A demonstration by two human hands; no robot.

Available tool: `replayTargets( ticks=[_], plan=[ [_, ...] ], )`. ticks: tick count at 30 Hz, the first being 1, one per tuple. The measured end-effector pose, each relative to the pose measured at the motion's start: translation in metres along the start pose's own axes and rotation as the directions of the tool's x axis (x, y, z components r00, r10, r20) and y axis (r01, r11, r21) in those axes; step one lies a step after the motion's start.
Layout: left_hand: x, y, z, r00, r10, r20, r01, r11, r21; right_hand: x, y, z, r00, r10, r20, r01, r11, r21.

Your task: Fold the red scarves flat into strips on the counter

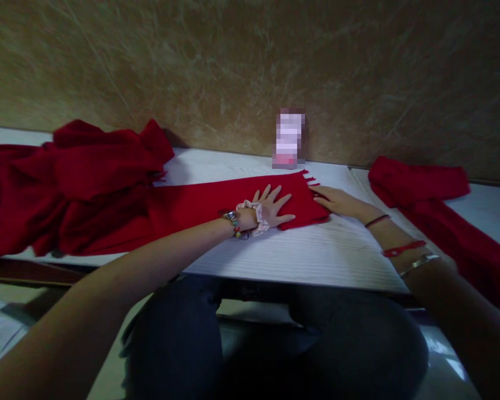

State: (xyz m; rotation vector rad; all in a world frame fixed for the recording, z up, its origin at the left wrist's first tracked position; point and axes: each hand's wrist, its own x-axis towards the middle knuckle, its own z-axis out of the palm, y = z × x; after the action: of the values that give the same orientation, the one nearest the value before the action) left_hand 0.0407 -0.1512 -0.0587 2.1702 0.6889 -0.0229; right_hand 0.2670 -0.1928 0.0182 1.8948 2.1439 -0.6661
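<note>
A red fringed scarf (200, 206) lies flat across the table, its right end doubled into a folded section with short fringe at the far corner. My left hand (274, 210) rests palm down on that section, fingers spread, with a pale scrunchie (261, 223) and a beaded bracelet round the wrist. At the scarf's right edge, my right hand (337, 201) touches the cloth with its fingers stretched out. Neither hand grips the fabric. Toward the left, the scarf runs up to a loose heap of red cloth (95, 172).
Another folded red scarf (420, 183) lies on the right, trailing toward the table's front edge. A blurred-out phone-like object (289, 139) leans on the marbled wall (216, 72) behind the white table (341, 255). My legs (175, 333) are below the front edge.
</note>
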Motion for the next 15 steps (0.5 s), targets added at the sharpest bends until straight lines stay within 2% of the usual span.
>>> replayTargets(
  ticks=[3,7,11,15],
  plan=[
    [0.013,-0.009,-0.002,0.998,0.068,0.012,-0.069,0.998,0.016,-0.018,-0.001,0.01,1.0,-0.006,0.004,0.007,0.996,-0.092],
    [0.025,-0.011,-0.004,0.993,0.114,0.015,-0.114,0.993,-0.019,-0.052,-0.01,0.014,0.999,0.044,-0.033,-0.051,0.963,-0.265],
    [0.01,-0.003,-0.006,0.988,0.153,0.0,-0.153,0.988,-0.031,-0.059,-0.018,0.005,0.999,0.047,-0.019,-0.051,0.939,-0.34],
    [-0.016,0.002,-0.009,0.974,0.227,-0.021,-0.228,0.973,-0.026,-0.037,-0.026,-0.013,0.996,-0.006,-0.086,-0.015,0.972,-0.235]
  ],
)
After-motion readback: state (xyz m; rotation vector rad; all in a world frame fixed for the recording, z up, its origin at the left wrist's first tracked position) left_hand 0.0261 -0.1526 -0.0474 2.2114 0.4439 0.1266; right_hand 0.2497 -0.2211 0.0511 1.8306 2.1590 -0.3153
